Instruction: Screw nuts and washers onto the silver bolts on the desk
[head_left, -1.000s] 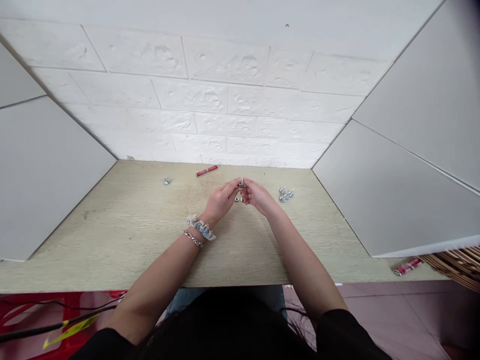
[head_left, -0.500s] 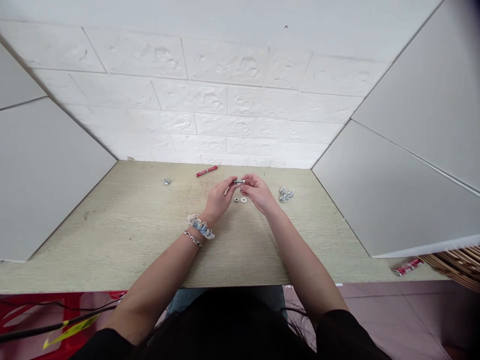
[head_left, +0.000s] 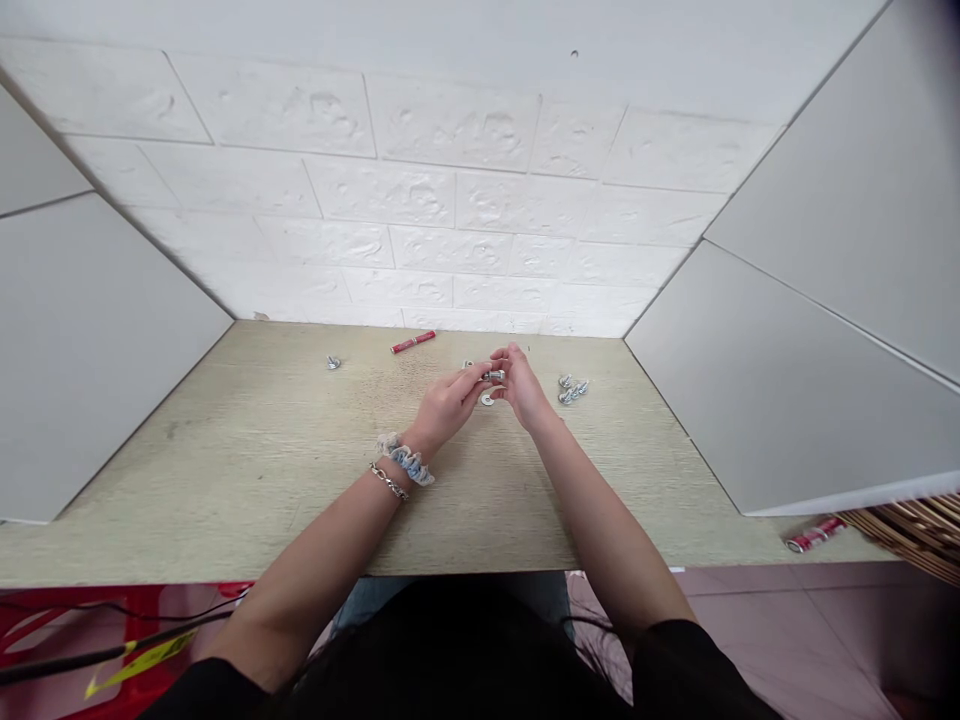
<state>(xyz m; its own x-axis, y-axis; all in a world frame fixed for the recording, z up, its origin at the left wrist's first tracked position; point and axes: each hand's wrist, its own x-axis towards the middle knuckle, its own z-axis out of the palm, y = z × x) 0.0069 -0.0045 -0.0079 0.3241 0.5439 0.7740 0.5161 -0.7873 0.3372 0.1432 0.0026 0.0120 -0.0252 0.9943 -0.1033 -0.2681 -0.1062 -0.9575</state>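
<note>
My left hand point(head_left: 448, 405) and my right hand point(head_left: 520, 385) meet over the middle of the light wooden table point(head_left: 247, 470). Both pinch a small silver bolt point(head_left: 494, 375) between their fingertips, held level just above the tabletop. A flat washer point(head_left: 487, 400) lies on the table right under the hands. A small pile of silver bolts point(head_left: 571, 388) sits just to the right of my right hand. My left wrist wears a blue scrunchie and a chain bracelet.
A lone bolt point(head_left: 333, 362) lies at the back left and a red pen point(head_left: 412, 342) near the white brick wall. Grey panels wall in both sides. A red tube point(head_left: 816, 533) and a wicker basket point(head_left: 915, 530) are at the lower right.
Both hands stay together on the bolt and have shifted slightly right. One of the two washers under them is now hidden by my left fingers.
</note>
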